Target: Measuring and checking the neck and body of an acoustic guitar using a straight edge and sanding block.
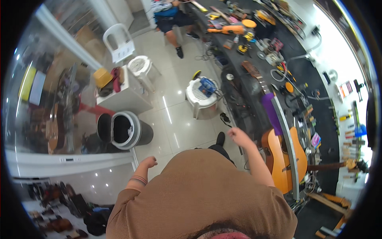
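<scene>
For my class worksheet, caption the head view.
Right hand beside a workbench bearing an acoustic guitar and tools; left hand near a grey bin.

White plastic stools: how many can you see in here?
2 clearly: one stool beside the white cabinet, another stool near the workbench with a blue object on it. A further one may be hidden beneath the seated person.

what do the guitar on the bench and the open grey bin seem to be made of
Guitar: probably wood, smooth orange-brown finish, judging by its warm colour; grain isn't discernible. Bin: likely smooth grey plastic, judging by its thick rim; coated metal can't be ruled out.
</scene>
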{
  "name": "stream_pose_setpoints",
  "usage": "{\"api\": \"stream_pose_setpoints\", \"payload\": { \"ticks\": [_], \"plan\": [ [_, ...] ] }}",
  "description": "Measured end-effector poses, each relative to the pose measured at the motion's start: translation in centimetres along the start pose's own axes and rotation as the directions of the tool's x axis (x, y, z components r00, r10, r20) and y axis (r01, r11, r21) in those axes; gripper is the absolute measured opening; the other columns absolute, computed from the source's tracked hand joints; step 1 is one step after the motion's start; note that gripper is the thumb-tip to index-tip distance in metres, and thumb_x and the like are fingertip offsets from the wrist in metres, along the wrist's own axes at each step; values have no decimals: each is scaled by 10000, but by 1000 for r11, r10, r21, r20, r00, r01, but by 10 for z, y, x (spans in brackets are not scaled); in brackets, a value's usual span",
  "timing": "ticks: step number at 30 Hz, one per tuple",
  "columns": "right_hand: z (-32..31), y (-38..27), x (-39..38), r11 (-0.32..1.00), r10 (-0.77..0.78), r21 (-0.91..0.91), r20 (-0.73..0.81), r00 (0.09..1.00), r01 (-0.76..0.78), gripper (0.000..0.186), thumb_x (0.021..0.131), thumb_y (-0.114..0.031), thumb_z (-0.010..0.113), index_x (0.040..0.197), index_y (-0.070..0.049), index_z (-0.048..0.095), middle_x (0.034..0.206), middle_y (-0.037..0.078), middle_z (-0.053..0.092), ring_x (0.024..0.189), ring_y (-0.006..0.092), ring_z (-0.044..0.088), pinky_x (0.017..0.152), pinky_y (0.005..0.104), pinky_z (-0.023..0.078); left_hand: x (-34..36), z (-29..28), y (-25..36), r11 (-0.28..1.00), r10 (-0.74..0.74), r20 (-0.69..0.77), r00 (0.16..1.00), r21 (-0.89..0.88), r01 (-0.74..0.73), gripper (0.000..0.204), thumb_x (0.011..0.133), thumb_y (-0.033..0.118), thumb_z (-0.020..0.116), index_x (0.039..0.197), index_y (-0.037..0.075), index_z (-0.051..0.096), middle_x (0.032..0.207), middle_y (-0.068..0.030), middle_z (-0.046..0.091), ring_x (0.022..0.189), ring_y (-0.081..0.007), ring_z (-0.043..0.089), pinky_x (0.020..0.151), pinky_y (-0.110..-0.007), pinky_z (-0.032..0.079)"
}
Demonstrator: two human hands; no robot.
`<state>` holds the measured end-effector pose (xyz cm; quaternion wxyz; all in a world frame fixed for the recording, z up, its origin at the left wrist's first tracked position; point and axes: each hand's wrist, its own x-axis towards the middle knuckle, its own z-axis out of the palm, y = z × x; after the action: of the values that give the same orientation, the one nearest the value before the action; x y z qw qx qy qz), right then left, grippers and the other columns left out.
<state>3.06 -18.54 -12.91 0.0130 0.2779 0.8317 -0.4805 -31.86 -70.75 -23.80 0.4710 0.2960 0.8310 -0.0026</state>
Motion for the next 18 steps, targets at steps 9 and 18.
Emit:
{"api": "stream_pose_setpoints", "payload": {
  "ticks": [9,18],
  "plan": [
    [95,125,-87,741,643,-623,552,531,-249,361,1009,-291,569,1107,13,737,907,148,779,792,281,752,684,430,586,-97,85,-51,812,-259,159,953,-499,304,521,900,326,771,1293,-13,720,1224,-207,768,1145,-324,733,980,-441,571],
    [107,51,56,782,604,-504,472,642,-365,343,1009,-269,554,1061,18,736,898,153,778,765,273,753,669,430,588,-8,72,-73,752,-42,54,998,-656,67,528,912,338,787,1311,3,703,1214,-190,772,1112,-316,737,956,-433,569]
  ]
}}
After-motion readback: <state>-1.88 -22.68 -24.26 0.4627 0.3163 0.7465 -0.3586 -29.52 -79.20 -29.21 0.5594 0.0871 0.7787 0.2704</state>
